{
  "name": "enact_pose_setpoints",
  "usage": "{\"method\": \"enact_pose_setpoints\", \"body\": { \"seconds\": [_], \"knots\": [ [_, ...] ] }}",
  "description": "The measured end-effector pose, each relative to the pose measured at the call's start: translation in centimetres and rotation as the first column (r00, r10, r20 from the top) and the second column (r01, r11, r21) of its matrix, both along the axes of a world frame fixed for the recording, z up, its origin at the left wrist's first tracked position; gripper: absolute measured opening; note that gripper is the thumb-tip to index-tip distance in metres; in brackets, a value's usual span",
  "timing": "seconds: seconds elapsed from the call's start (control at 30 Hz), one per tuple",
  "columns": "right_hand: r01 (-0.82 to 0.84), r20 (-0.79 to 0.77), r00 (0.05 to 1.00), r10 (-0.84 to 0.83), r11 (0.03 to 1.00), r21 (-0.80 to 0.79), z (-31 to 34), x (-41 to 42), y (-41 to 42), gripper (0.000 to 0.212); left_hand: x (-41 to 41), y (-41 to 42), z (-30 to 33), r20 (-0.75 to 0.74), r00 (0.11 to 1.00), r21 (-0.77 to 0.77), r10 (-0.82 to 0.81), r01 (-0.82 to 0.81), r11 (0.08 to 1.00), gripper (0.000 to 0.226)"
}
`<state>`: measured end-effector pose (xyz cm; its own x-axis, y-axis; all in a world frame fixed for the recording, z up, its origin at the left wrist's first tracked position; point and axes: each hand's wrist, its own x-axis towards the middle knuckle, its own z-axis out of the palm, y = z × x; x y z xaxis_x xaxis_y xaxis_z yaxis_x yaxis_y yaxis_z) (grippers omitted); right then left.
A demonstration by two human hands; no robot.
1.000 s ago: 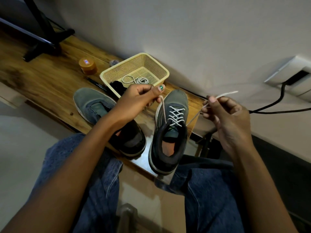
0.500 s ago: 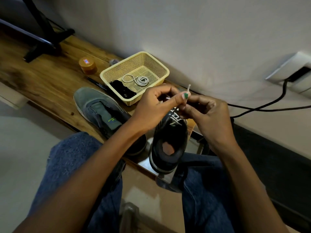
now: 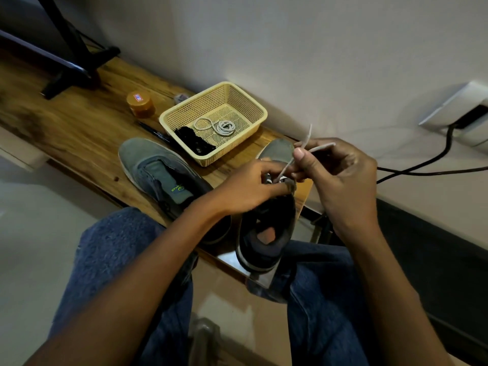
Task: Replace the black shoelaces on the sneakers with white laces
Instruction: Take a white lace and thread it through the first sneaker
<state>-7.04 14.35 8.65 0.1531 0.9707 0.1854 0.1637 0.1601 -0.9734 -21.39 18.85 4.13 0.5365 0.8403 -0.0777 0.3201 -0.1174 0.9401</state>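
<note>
Over suede sneaker (image 3: 266, 228): right hand (image 3: 340, 175) pinches both thin white lace (image 3: 306, 140) ends; left hand (image 3: 253, 186) pinches crossing.

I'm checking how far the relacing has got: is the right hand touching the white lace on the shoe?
Touching. The head view shows the right hand pinching the white lace between thumb and fingers, its ends sticking out above.

Two sneakers (image 3: 169, 178) sit side by side on the shelf (image 3: 79, 128), basket (image 3: 253, 107) behind them.

Both hands (image 3: 340, 175) pinch white lace ends (image 3: 306, 140) over the right sneaker (image 3: 266, 228).
</note>
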Motion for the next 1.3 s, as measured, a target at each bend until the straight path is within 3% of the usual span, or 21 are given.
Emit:
{"method": "enact_pose_setpoints", "body": {
  "seconds": [0.13,0.27,0.5,0.87,1.3],
  "knots": [
    [0.014,-0.005,1.0,-0.014,1.0,-0.004,0.2,0.3,-0.1,0.011,0.1,0.3,-0.2,0.076,0.996,0.027,0.052,-0.054,0.998,0.024],
    [0.049,-0.026,0.998,-0.048,0.999,0.006,0.5,0.4,0.0,0.012,-0.1,0.3,0.1,0.166,0.984,0.046,0.061,-0.07,0.997,0.005],
    [0.061,-0.033,0.998,-0.06,0.997,0.04,1.1,-0.2,-0.2,0.012,0.4,0.1,0.6,0.342,0.933,0.14,0.109,-0.166,0.976,0.019],
    [0.069,0.145,0.985,-0.089,0.988,0.141,2.5,-0.8,-0.5,0.013,0.8,-0.3,0.9,0.427,0.89,0.156,0.161,-0.249,0.956,0.016],
    [0.072,0.174,0.979,-0.103,0.982,0.175,3.1,-1.0,-0.5,0.026,1.2,-0.7,1.3,0.473,0.861,0.121,0.187,-0.274,0.954,0.022]
  ]
}}
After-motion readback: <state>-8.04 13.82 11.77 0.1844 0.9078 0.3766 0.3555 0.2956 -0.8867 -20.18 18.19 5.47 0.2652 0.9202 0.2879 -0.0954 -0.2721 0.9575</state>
